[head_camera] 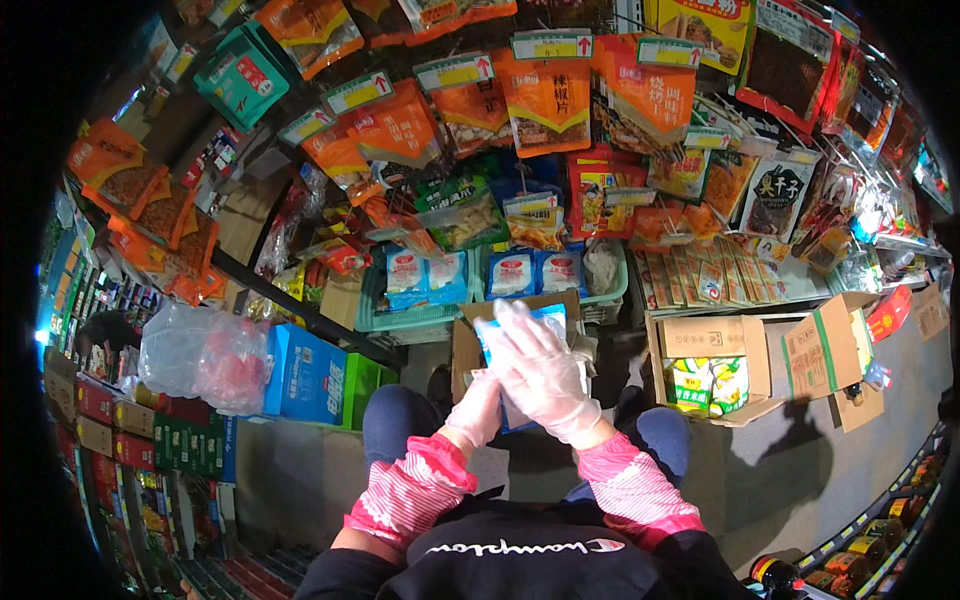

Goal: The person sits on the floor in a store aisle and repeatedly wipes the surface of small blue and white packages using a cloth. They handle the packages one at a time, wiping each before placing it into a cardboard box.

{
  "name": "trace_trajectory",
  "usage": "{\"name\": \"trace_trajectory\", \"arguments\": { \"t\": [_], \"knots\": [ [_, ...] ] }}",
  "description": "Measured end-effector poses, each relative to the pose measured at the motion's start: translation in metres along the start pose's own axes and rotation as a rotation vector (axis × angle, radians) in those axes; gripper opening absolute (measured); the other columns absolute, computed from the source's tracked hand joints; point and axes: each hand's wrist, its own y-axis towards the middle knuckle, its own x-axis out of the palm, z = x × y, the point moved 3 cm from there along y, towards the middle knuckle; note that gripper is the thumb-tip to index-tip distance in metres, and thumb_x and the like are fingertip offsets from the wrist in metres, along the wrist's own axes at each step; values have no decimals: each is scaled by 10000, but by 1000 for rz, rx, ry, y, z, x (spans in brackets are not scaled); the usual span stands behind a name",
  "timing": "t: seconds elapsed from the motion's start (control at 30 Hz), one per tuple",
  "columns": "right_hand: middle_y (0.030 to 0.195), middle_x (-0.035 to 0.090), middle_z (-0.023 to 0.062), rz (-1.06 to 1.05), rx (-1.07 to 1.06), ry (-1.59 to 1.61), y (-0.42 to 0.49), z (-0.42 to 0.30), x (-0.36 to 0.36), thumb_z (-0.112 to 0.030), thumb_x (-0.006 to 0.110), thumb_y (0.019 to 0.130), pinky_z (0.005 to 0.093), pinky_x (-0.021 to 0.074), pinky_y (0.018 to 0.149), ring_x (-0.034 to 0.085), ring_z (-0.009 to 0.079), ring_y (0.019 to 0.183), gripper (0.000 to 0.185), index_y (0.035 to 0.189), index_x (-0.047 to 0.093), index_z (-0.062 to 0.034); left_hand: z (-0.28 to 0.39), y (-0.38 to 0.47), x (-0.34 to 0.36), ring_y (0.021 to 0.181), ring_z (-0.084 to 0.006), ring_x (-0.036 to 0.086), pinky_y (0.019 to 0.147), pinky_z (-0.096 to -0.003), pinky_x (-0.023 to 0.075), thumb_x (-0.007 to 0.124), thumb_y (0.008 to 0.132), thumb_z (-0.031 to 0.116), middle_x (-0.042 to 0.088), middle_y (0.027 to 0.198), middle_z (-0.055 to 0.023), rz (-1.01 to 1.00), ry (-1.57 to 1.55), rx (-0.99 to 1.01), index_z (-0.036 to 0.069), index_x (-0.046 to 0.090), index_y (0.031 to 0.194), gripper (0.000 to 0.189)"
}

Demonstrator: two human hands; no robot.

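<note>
Both my hands wear thin, clear plastic gloves and meet in front of my knees. My right hand (541,379) lies with fingers extended over a blue-and-white plastic packet (554,318), whose top edge and lower part show around it. Lower and to the left, my left hand (477,411) is at the same packet, its fingers mostly hidden behind the right hand. What the right palm does is out of sight. Directly below stands an open cardboard box (459,352). Beyond it, similar blue-and-white packets (512,274) stand in a pale green plastic basket (611,294).
Orange seasoning pouches (551,105) hang on hooks ahead. An open carton (711,337) with green-and-yellow packets sits on the floor at right. At left are a blue carton (304,371) and wrapped bottles (202,356). A bottle shelf (870,547) curves along the lower right.
</note>
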Motion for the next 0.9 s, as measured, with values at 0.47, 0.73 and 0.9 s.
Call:
{"name": "trace_trajectory", "arguments": {
  "t": [0.47,0.73,0.9],
  "knots": [
    [1615,475,239,8,113,-143,-5,27,-7,-440,567,1055,546,336,1232,427,437,1501,584,1529,570,-99,20,-12,9,1419,-270,565,1211,-450,437,614,1075,506,593,1536,-107,-56,-372,-105,67,424,1604,713],
    [1442,578,221,255,764,571,-21,100,-13,-522,659,1015,426,455,1121,595,351,1290,691,1479,543,-23,32,-14,8,1331,-302,621,1155,-474,487,614,1086,456,614,1492,-140,26,-345,-154,21,460,1552,656],
    [1118,718,36,-12,1237,1333,-26,71,-9,-623,786,915,322,535,962,668,110,1034,667,1172,740,-8,32,-10,-2,1282,-310,650,1113,-469,516,621,1086,440,649,1441,-141,72,-346,-158,26,490,1517,612]
  ]
}}
